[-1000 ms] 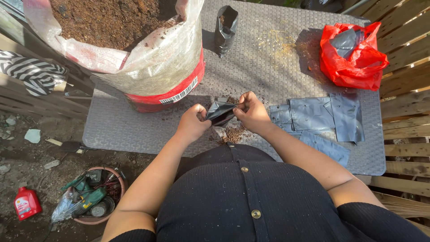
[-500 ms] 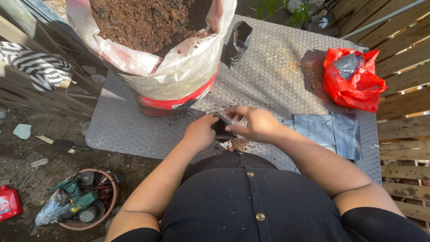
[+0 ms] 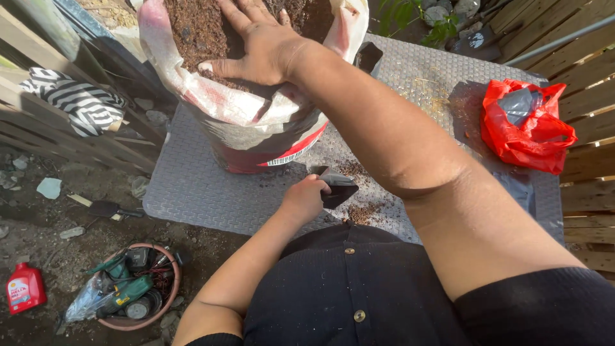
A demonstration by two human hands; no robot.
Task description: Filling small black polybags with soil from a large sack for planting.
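The right hand [image 3: 256, 41] has left the small black bag [image 3: 336, 188] and now reaches far forward, lying palm down with fingers spread on the brown soil [image 3: 205, 32] in the sack [image 3: 256, 122]. A second ago both hands were together at the bag, close to the body, so the opening work looks finished and soil is now being fetched.

The sack is the largest thing here: white and red plastic, rolled open at the top, standing on the grey table [image 3: 192, 192] and full nearly to its rim under the right hand.

The left hand [image 3: 304, 198] pinches the bag by its edge, just behind the sack. The bag is soft, thin and dark, its mouth gaping upward, with soil crumbs [image 3: 362, 211] scattered just right of it.
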